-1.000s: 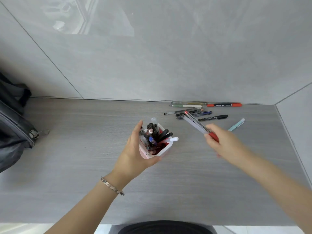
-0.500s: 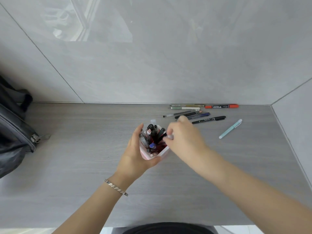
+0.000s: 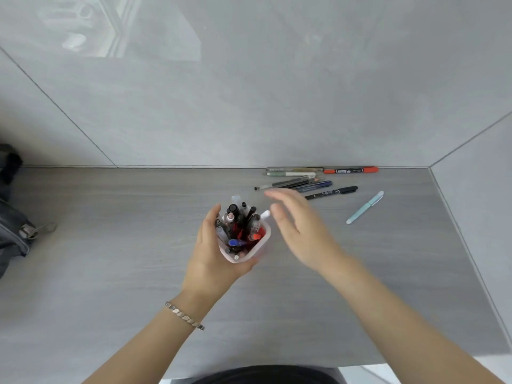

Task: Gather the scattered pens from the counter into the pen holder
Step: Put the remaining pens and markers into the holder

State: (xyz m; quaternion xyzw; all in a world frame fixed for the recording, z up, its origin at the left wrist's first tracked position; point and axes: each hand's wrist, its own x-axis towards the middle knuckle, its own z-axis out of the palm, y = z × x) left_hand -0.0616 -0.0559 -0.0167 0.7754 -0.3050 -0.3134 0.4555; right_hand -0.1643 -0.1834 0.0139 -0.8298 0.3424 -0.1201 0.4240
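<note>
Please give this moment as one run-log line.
left hand: grips pen holder | right hand: open, empty | loose pens: near wall | light blue pen: apart

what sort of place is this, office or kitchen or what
Hard to say: likely a home or office work nook. A grey wood-look counter meets glossy wall tiles in a corner, with loose pens and a bag at the left.

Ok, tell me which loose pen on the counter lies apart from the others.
The pale blue pen: it lies alone, slanted, off to the right, while the other pens cluster by the wall.
</note>
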